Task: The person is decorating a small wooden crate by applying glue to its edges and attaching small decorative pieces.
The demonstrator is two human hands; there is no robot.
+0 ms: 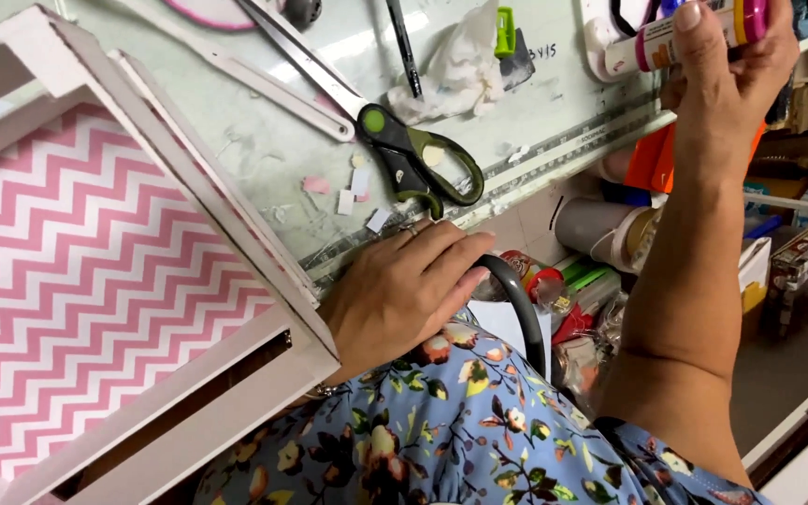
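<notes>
White bottle (680,36) in closed right fingers (703,37)

- The tube (675,37) in the right hand (727,79) is cut by the top edge, and fingers cover its middle.
- The grey curved handle (521,304) under the left hand (404,290) is partly hidden by the fingers.
- The scissors (367,112) above the left hand lose their blade tips at the top edge.
- Things on the shelf (591,290) between the hands are too crowded to tell.

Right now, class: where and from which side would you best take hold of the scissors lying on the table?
Grip the scissors by the green-and-black loop handles, which lie near the table edge, pointing toward the left hand. Come from that near side; the long blades point away, up-left. The right hand holds a tube.
</notes>
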